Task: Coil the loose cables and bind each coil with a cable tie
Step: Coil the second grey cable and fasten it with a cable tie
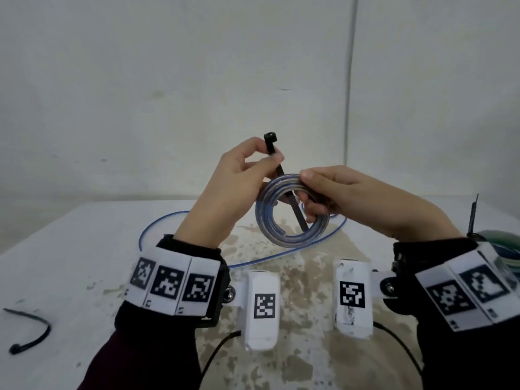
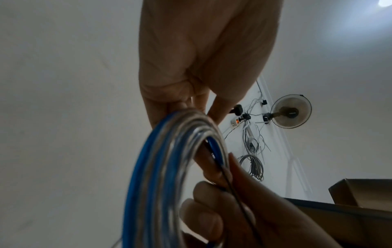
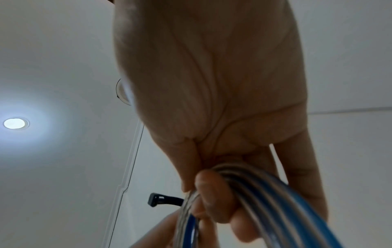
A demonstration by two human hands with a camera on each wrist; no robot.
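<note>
Blue cable coil [image 1: 292,212] gripped by right hand [image 1: 363,201], cable tie [image 1: 277,161] pinched by left hand [image 1: 233,184]

Both forearms wear dark sleeves — the left sleeve [image 1: 135,358] looks maroon. Each wrist carries a black band [image 1: 197,250] wrapped with white panels of black square markers [image 1: 168,282]. A white camera block [image 1: 263,306] — also marker-tagged — is screwed to each band, trailing a black cable [image 1: 216,353].

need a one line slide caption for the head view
Left hand pinches a black cable tie threaded through the blue cable coil gripped by the right hand above the table.
</note>
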